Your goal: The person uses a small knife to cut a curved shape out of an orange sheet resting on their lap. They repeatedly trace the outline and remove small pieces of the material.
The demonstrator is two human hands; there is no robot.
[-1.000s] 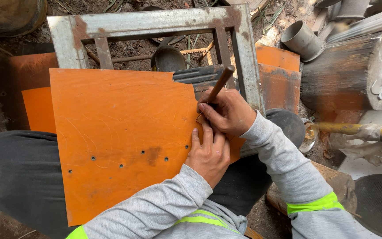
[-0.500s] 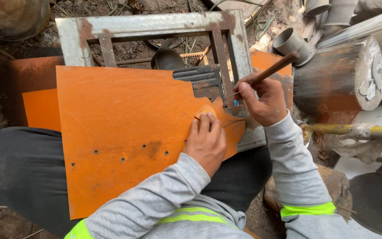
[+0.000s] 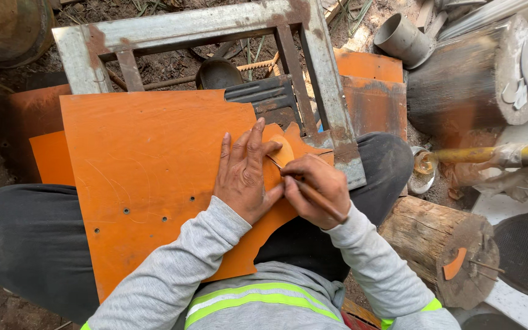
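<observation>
Head view, left hand: I see my left hand (image 3: 244, 174) flat, fingers spread, pressing the orange sheet (image 3: 154, 177) that lies on my lap.
Head view, right hand: my right hand (image 3: 316, 186) is closed around a thin stick tool (image 3: 313, 197).
Hidden: tool tip hard to see beside a small oval piece (image 3: 281, 153).
Cut off: metal frame (image 3: 328, 91) partly under the sheet.

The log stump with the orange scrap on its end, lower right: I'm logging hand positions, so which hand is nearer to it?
Right. The right hand holds a thin tool just left of the log stump; the left hand lies flat on the orange sheet, farther left.
</observation>
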